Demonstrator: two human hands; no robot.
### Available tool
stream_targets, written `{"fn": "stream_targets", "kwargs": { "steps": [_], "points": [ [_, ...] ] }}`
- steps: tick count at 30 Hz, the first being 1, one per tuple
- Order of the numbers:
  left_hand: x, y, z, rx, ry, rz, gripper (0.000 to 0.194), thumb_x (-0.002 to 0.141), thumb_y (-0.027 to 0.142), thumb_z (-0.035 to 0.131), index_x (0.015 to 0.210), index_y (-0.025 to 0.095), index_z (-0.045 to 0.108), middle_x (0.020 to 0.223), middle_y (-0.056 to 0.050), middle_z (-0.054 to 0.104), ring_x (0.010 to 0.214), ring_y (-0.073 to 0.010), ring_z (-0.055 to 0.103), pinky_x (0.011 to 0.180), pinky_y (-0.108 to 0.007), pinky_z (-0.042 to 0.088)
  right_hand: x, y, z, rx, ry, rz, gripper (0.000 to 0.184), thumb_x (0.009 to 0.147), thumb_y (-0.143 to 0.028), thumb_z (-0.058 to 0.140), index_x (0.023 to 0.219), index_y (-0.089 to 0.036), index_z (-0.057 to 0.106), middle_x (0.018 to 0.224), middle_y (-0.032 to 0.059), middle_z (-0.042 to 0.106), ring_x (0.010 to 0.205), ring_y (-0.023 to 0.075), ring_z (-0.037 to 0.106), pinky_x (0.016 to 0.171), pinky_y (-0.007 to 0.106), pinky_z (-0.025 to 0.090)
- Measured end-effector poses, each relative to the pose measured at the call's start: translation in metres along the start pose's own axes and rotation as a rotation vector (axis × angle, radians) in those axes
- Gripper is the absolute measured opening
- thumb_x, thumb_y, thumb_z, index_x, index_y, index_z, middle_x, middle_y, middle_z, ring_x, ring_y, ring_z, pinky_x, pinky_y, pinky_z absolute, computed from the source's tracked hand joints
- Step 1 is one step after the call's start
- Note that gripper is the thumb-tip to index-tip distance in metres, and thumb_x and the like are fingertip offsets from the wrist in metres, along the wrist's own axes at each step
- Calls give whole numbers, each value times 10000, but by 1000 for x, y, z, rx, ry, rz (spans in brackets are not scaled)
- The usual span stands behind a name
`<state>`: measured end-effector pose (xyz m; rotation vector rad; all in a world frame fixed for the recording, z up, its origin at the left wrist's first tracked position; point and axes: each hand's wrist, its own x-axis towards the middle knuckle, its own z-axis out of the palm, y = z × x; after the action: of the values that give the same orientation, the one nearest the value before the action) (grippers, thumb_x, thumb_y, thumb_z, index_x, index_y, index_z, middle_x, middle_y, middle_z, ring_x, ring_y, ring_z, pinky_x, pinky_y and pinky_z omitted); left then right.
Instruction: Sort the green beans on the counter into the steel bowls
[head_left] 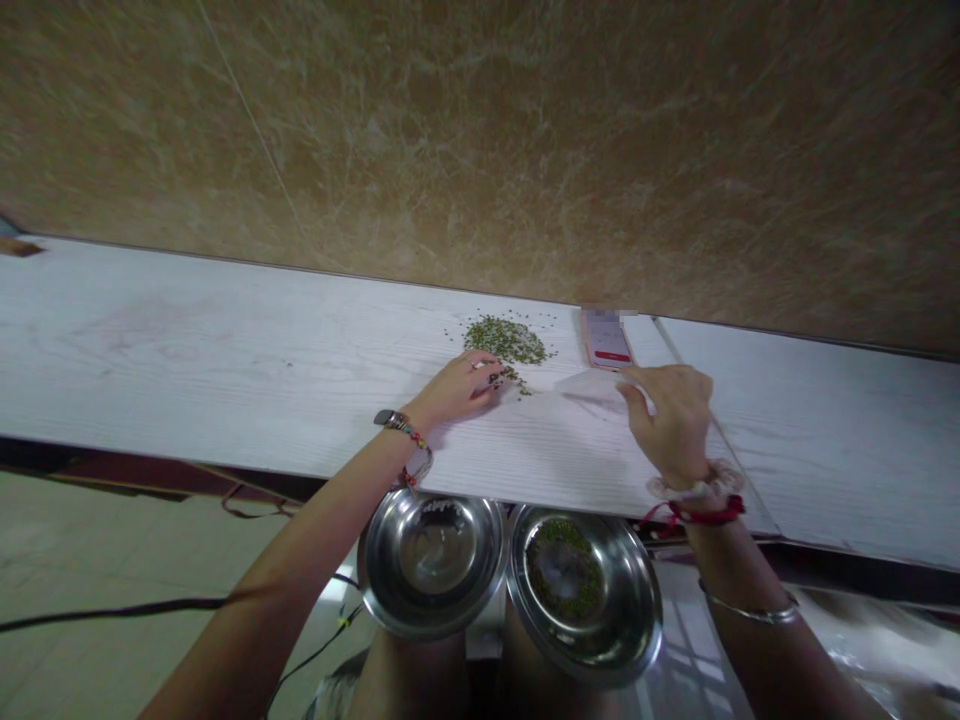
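A loose pile of small green beans [506, 340] is spread on the white wood-grain counter [225, 340]. My left hand [466, 385] rests at the pile's near edge, fingers curled in around a few beans. To the right, my right hand [671, 415] is closed, thumb against fingers, on a thin see-through plastic piece [596, 388] that reaches toward the beans; whether it is a bag or a sheet I cannot tell. Two steel bowls sit on my lap. In the right bowl [645, 610] lie green beans; the left bowl [375, 590] shows a shiny bottom with a few pale spots.
Behind the pile lies a phone [607, 340] with a lit screen, close to the brown marbled wall [465, 150]. A seam crosses the counter right of my right hand. Below on the left, a black cable [112, 612] runs above the floor.
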<state>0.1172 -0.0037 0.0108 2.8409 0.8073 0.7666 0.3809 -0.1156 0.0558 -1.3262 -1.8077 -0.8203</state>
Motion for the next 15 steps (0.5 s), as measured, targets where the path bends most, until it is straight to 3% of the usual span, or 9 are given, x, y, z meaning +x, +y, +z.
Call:
{"fn": "stream_targets", "kwargs": {
  "steps": [6,11,15],
  "points": [
    [0,-1,1,-11,6,-35,291,860,217,479,1143,183,540,1185,-104,544,1133,-221,495,960,-422,461,-2,5,36,2,39,-84,115,867,-265,533,847,-214,634,702,5,669,720,173,554,731,330,329],
    [-1,-4,4,-7,14,-44,292,861,222,486,1148,198,535,1206,-99,535,1139,-224,496,972,-432,455,-6,0,34,45,-19,-102,87,851,-228,548,831,-223,632,736,1,684,755,167,568,783,339,334],
    [-1,-6,6,-10,21,-35,292,859,216,492,1147,193,538,1215,-106,534,1146,-226,496,973,-431,455,-7,-2,26,91,5,-116,77,846,-226,557,814,-224,627,721,-6,680,750,166,574,787,339,342]
  ]
}}
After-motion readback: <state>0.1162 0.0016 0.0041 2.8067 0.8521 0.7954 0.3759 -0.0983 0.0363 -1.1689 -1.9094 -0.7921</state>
